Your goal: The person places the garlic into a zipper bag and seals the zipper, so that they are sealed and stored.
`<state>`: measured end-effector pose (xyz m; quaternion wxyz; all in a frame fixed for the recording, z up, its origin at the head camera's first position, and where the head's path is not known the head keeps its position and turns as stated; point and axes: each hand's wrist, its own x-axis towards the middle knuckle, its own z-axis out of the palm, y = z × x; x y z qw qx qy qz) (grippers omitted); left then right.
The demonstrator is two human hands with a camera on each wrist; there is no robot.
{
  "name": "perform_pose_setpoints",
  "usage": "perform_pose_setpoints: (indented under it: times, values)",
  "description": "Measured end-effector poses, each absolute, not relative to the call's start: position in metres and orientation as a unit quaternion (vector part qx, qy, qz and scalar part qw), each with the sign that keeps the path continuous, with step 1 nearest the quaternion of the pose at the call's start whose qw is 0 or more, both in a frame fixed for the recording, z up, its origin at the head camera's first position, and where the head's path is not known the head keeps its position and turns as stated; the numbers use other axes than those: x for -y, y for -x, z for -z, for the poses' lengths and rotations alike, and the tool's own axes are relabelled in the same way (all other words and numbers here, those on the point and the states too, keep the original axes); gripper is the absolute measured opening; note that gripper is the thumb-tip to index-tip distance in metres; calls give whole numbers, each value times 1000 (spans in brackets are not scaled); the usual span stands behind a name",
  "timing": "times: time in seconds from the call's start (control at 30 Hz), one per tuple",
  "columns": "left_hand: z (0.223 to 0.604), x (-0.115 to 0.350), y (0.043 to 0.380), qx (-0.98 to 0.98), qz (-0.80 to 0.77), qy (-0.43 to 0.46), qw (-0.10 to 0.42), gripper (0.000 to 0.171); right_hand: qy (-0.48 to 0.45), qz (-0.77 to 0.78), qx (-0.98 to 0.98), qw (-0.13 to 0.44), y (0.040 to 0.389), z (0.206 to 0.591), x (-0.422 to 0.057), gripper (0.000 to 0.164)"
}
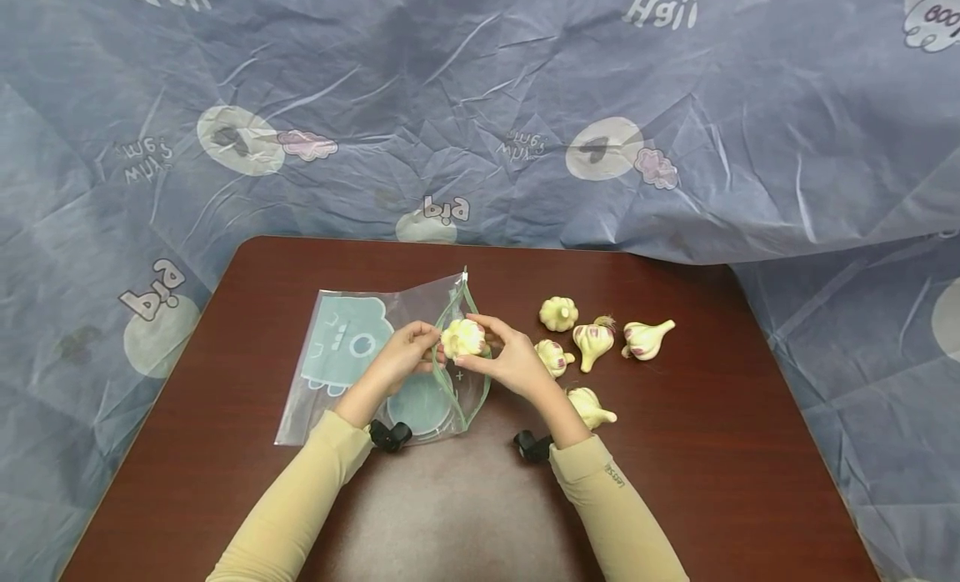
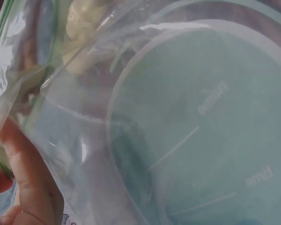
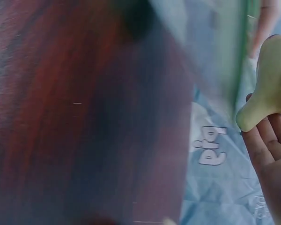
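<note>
A clear zip bag (image 1: 408,303) with a pale blue cartoon print and green zip strips lies on the table, its mouth spread toward the right. The bag's edge is pinched by my left hand (image 1: 405,357); in the left wrist view the fingers (image 2: 28,173) are at the green strip. Between thumb and fingers my right hand (image 1: 513,361) holds a garlic bulb (image 1: 462,338) right at the bag's mouth. The bulb's stem end (image 3: 248,117) shows in the right wrist view. Through the plastic, the left wrist view shows a blurred pale bulb (image 2: 84,21).
Several more garlic bulbs (image 1: 594,342) lie to the right of the bag, one (image 1: 588,407) partly behind the right forearm. The dark wooden table (image 1: 712,482) meets a blue patterned cloth (image 1: 480,148) at its back edge.
</note>
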<state>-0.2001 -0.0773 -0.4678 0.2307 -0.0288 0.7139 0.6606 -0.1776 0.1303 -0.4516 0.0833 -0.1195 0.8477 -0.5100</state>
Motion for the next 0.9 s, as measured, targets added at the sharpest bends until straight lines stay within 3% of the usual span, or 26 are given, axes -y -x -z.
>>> perform_pose_setpoints:
  times: [0.6,0.9]
  values:
    - [460,82,202,-710,-668,16,221,24,137,395,-903,98,189,488,-117,74]
    - [454,80,198,-718,-662,27,213,25,191,346,-915,85,198,497,-100,60]
